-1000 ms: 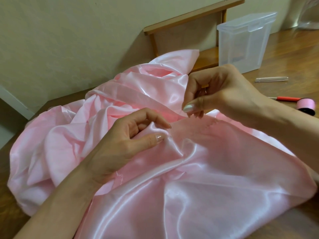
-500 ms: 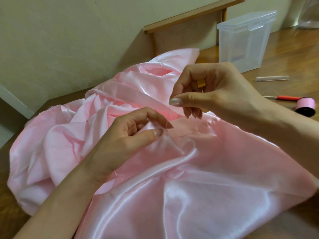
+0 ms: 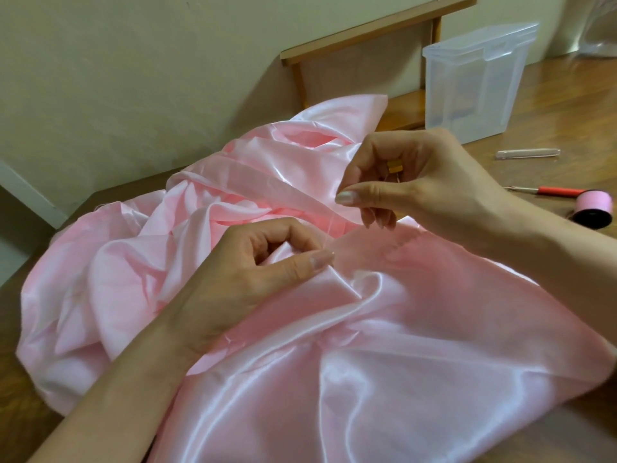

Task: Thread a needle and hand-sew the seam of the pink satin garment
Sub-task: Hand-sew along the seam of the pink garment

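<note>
Lying heaped across the desk, pink satin garment fills most of view; folds bunched at left, smoother sheet toward near edge. Fine thread runs from seam up to right hand. Needle too small to make out.

Behind fabric: wooden stand against wall, w/ clear plastic box beside it. Far right on desk: clear tube, red-handled tool, pink spool next to tool's handle end.

Left hand: thumb + forefinger pinched together on a fold of garment at seam. Right hand: raised just above seam, thumb + forefinger closed on thread, other fingers curled; small yellow item tucked inside, can't ID.
</note>
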`<state>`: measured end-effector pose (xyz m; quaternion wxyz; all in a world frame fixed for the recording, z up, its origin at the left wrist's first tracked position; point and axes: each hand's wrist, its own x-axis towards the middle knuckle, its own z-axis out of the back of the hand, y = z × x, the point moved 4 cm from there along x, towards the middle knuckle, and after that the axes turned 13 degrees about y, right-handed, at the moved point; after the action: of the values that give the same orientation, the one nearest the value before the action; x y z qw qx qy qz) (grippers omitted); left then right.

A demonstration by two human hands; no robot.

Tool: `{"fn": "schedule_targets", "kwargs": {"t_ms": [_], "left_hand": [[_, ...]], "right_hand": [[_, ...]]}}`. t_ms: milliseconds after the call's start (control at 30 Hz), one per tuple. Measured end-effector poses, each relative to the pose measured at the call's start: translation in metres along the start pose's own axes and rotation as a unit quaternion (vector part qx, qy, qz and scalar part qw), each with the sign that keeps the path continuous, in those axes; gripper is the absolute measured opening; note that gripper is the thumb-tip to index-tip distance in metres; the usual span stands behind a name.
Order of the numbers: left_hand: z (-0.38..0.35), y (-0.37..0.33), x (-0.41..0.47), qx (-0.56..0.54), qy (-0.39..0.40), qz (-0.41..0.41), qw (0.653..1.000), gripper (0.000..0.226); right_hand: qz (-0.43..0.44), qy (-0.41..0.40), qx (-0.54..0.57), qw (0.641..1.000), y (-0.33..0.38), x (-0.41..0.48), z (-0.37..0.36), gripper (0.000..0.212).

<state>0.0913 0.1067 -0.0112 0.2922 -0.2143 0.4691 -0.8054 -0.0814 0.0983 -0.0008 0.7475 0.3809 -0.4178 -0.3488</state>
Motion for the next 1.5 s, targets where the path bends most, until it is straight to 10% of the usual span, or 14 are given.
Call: {"fn": "schedule_targets", "kwargs": {"t_ms": [533,700,867,1100,1233,1500], "left_hand": [[0.011,0.004,-0.002,0.092,-0.064,0.025,0.993,0.018],[0.013,-0.047,-0.017,0.515,-0.241,-0.194,0.799,0.031],[-0.005,-0.026,-0.002,0.594,-0.036,-0.147,0.79,0.042],[0.003,-0.004,0.007,0.244,-0.123,0.004,0.962,0.048],[-0.002,-0.001,0.012,0.227,-0.033,0.07,0.971,0.038],[0.027,-0.011,0.01,0.104,-0.132,0.052,0.984,0.015]], "right_hand": [[0.01,-0.005,0.031,0.999,0.004,-0.001,0.001,0.011],[0.033,-0.001,0.071,0.997,0.01,0.0,-0.004,0.011],[0.049,-0.035,0.075,0.995,0.013,0.0,-0.003,0.009],[0.067,-0.055,0.129,0.988,0.017,-0.001,0.0,0.012],[0.06,-0.091,0.137,0.985,0.016,-0.003,0.007,0.008],[-0.097,-0.111,0.062,0.987,-0.02,-0.003,0.021,0.004]]}}
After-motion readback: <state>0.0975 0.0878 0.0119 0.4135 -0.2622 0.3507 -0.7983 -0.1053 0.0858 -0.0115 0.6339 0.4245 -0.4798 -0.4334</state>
